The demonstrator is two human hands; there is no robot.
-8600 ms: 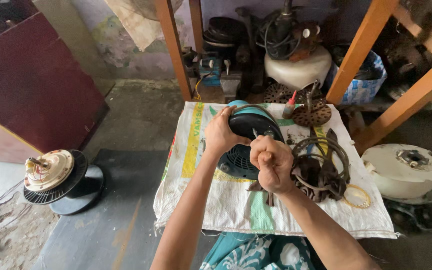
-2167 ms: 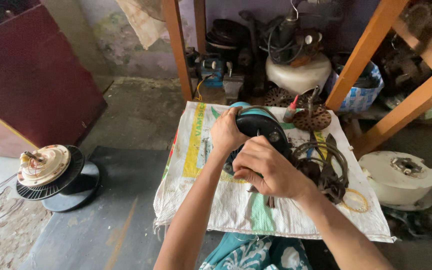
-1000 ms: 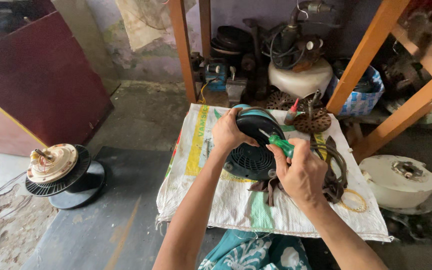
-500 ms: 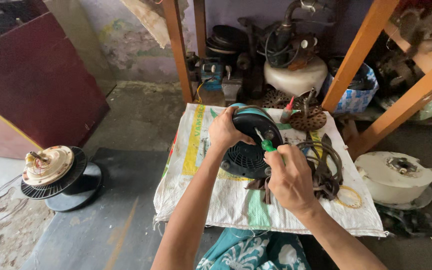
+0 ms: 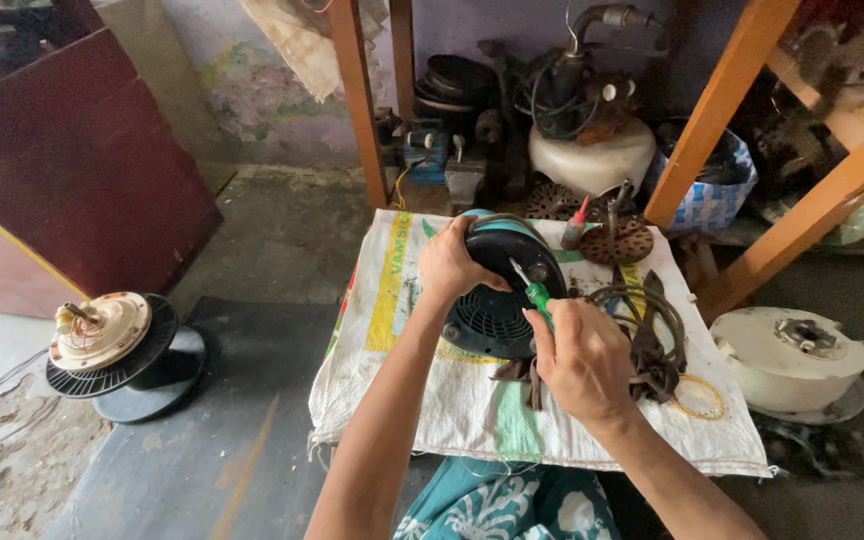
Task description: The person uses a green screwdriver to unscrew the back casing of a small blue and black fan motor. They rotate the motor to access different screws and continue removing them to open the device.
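Two hands work on one dark round fan motor housing (image 5: 497, 300), which stands on edge on a white woven sack (image 5: 472, 400) spread over the floor. The left hand (image 5: 454, 265) clamps the housing's upper rim at about ten o'clock, fingers curled over the top. The right hand (image 5: 582, 360) is closed around a green-handled screwdriver (image 5: 532, 290), whose shaft points up toward eleven o'clock and meets the housing's face near two o'clock.

At three o'clock of the housing lies a tangle of dark cable and belts (image 5: 647, 325), just beside the right hand; a thin yellowish ring (image 5: 697, 395) sits at its lower edge. Far off at nine o'clock, a cream-topped motor core (image 5: 102, 335) rests on a black disc.

Judging from the grip, the housing rests on a narrow curved edge, so a hard push could roll it away or let the tip skid off the face toward the left fingers. The loose cable could also snag the right wrist.
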